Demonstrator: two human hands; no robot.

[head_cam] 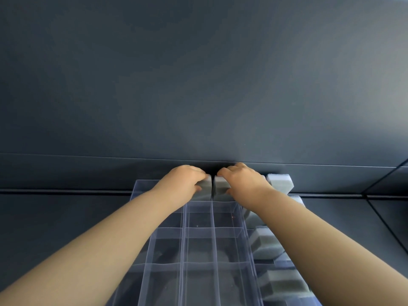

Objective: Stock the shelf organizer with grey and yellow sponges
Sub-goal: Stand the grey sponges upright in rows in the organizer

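Observation:
A clear plastic shelf organizer with a grid of compartments stretches away from me. My left hand grips a grey sponge at the far row, left of the middle divider. My right hand grips a second grey sponge in the neighbouring far compartment. Both sponges stand upright, side by side, partly hidden by my fingers. More grey sponges fill the right column: one at the far end, another halfway down and one near me. No yellow sponge shows.
The organizer rests on a dark shelf with a dark back wall right behind my hands. The near and middle compartments of the left columns hold nothing. A shelf joint runs at the right.

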